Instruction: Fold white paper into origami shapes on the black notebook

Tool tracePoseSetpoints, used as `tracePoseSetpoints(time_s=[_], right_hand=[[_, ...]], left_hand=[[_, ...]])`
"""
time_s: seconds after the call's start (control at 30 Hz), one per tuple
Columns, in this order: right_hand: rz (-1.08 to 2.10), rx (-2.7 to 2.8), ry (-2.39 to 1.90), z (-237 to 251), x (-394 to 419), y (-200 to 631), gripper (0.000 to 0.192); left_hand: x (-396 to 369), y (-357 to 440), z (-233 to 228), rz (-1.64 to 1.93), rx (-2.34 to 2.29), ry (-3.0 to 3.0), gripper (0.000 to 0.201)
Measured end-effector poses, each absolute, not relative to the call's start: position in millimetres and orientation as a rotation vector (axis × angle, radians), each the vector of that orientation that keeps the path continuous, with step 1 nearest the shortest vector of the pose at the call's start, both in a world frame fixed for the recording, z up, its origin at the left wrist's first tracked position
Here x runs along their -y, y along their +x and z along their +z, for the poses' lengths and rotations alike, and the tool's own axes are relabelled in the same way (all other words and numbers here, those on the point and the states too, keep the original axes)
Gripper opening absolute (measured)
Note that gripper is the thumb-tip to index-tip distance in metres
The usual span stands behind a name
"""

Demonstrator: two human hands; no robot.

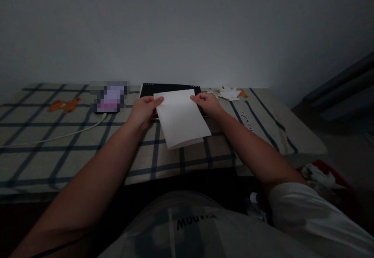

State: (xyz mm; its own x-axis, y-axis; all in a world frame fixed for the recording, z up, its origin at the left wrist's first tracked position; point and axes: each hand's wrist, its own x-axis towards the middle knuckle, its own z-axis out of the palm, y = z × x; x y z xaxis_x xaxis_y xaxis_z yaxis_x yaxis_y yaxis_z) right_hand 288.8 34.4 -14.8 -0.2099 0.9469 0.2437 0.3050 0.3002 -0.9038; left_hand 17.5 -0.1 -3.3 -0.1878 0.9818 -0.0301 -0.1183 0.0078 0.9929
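Left hand (143,111): fingers closed on the far left corner of a white folded sheet of paper (181,118), fingertips lying on top of the sheet, thumb not visible. Right hand (207,102): fingers pinched on the far right corner of the same sheet. Both hands hold the far edge; the near, folded edge rests lower down, towards the person.

The sheet lies slightly skewed, its near edge swung to the right. Its far portion overlaps a flat black tablet-like slab (169,88); its near portion lies over the checked cloth (73,141), beige with dark blue lines, that covers the surface. Whether the surface beneath is a desk or a bed cannot be determined.

Further out, to the left of the left hand: a lit phone (110,97), screen blurred, with a white cable (58,136) running from it towards the left edge of the cloth. An orange printed figure (63,104) shows on the cloth beyond the phone. To the right of the right hand, against the wall: a small heap of white folded paper pieces (228,93), with an orange shape just beside it.

Lighting is dim throughout. A plain wall (187,28) rises behind the surface.
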Motion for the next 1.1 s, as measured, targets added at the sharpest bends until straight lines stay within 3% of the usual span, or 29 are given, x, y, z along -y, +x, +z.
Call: tracePoseSetpoints(time_s=[0.77,1.1], right_hand=[[0.969,1.621,-1.236,-2,-25,283,0.047],[0.947,1.599,-1.231,-9,-32,285,0.046]], left_hand=[[-4,18,-5,1.416,-1.079,0.922,0.032],[-6,17,-8,1.447,-1.038,0.931,0.018]])
